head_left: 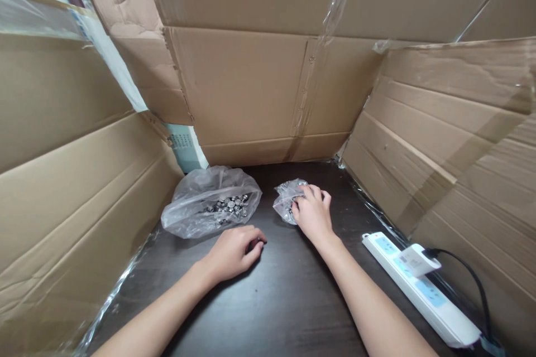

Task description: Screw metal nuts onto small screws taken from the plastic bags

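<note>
A large clear plastic bag (184,215) lies on the left of the dark table, its mouth slack, with many small round shiny metal pieces (231,204) inside. Just in front of it rests my left hand (237,251), thumb and forefinger pinched together at a small dark thing too tiny to name. To the right is a smaller clear plastic bag (285,202), also with shiny bits in it. Over its mouth bends my right hand (313,212), fingers curled and the tips reaching into the bag; what they pinch there is hidden.
Cardboard walls (251,89) enclose the table (251,312) at the back and both sides. A white power strip (422,290) with a plugged-in white adapter (416,260) and black cable lies at the right. A pale green object (186,148) shows behind the back-left corner.
</note>
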`<state>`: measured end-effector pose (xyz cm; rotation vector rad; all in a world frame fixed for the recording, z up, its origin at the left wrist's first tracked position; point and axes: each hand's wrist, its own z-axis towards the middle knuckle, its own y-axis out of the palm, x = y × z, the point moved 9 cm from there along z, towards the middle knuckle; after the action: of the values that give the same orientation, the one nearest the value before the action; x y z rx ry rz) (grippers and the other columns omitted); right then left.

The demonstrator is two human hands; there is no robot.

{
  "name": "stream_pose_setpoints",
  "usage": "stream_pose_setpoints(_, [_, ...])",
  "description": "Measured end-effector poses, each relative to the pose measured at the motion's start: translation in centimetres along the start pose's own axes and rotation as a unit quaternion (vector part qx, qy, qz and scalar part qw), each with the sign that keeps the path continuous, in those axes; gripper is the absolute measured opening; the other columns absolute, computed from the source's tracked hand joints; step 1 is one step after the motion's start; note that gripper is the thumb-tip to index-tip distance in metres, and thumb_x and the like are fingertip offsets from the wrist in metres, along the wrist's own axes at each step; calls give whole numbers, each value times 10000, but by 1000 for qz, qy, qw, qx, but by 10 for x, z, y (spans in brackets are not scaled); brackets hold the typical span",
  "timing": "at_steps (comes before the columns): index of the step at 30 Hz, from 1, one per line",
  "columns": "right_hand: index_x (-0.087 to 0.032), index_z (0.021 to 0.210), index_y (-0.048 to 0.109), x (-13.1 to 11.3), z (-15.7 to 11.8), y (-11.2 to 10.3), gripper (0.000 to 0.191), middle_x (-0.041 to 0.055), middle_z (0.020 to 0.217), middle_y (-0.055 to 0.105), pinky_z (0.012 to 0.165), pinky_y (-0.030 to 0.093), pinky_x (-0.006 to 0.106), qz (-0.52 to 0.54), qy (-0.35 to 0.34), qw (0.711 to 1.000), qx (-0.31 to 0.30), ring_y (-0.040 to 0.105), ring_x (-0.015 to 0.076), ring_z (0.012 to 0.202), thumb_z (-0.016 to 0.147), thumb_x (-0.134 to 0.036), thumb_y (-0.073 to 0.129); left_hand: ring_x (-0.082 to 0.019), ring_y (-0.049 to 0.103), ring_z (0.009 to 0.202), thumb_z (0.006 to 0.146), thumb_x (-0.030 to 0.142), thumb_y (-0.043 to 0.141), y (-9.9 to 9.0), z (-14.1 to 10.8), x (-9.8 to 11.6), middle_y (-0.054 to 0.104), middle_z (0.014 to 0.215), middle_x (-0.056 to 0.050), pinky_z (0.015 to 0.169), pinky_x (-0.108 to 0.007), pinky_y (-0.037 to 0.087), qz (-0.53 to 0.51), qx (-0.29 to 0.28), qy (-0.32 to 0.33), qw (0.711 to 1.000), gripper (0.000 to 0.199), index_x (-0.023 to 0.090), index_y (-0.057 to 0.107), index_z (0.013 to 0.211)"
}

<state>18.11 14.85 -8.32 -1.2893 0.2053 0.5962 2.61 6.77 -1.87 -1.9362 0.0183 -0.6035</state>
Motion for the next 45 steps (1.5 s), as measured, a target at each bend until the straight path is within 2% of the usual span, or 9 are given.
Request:
stream_pose_setpoints(5, [-156, 845, 776, 2, -2, -4, 229, 161, 1337, 643, 1041, 288, 539, -2, 13, 1000, 6, 460, 346, 1253, 889, -127, 552, -173, 633, 736, 929, 219, 522, 1, 0, 0, 690, 841, -31, 690, -273, 451, 4, 3, 6, 1000, 193, 211, 698, 1006])
stream_pose_setpoints(11, [-128, 1029, 711, -2, -5, -30, 298, 174, 1455, 544, 1100, 268, 527, -3, 8, 999, 45, 419, 329, 1334, 1016, -206, 424, -165, 617, 702, 970, 283, 503, -5, 0, -1, 680, 814, -28, 676, -274, 454, -12, 26, -14, 1000, 200, 206, 687, 985])
stream_pose_setpoints(15, [-165, 1034, 692, -26, -8, -44, 301, 149, 1456, 541, 1129, 261, 500, 41, -54, 996, 57, 398, 306, 1356, 1031, -221, 397, -136, 585, 617, 962, 372, 561, -12, -2, -12, 672, 895, -19, 656, -273, 468, -54, 80, -63, 993, 307, 203, 604, 1214])
stream_pose_setpoints(19, [-177, 962, 690, -64, -18, -40, 281, 129, 1422, 575, 1137, 274, 492, 124, -139, 982, 12, 410, 293, 1344, 1024, -209, 417, -116, 577, 610, 937, 386, 619, -9, -3, -16, 655, 1084, -48, 643, -263, 479, -93, 90, -53, 990, 498, 217, 482, 1385])
stream_pose_setpoints(25, [-180, 908, 682, -87, -26, -43, 249, 106, 1341, 630, 1119, 318, 470, 210, -174, 962, 1, 468, 275, 1291, 1012, -196, 456, -166, 572, 772, 1034, 330, 449, -3, 0, -2, 615, 891, -38, 718, -274, 442, -61, 58, 12, 996, 213, 184, 595, 984])
stream_pose_setpoints(30, [-166, 921, 699, -61, -15, -47, 258, 99, 1005, 681, 870, 461, 302, 247, -145, 957, -32, 612, 201, 932, 993, -201, 453, -162, 524, 741, 1045, 314, 387, -7, 1, 0, 552, 826, -24, 708, -283, 412, -52, 48, 4, 997, 262, 185, 518, 858])
stream_pose_setpoints(33, [-195, 791, 710, -26, -6, -30, 227, 43, 820, 687, 724, 418, 284, 144, -70, 982, -99, 624, 184, 780, 915, -161, 523, -164, 522, 741, 1031, 315, 398, -7, 0, 3, 538, 810, -21, 708, -287, 402, -52, 37, 9, 998, 266, 185, 519, 832])
stream_pose_setpoints(38, [-165, 1040, 731, 21, -1, -9, 247, 96, 1064, 743, 800, 375, 320, 8, 66, 987, -144, 660, 218, 940, 958, -156, 498, -158, 514, 706, 1003, 310, 434, -5, -1, 3, 537, 799, -20, 677, -283, 388, -52, 24, 9, 998, 251, 187, 528, 806])
stream_pose_setpoints(45, [-150, 1332, 637, 29, 0, -14, 418, 137, 1137, 673, 794, 301, 366, -54, 101, 984, -133, 592, 268, 991, 920, -132, 563, -156, 521, 696, 985, 297, 455, -4, -1, 3, 547, 792, -20, 668, -276, 388, -57, 27, 10, 998, 219, 186, 548, 822])
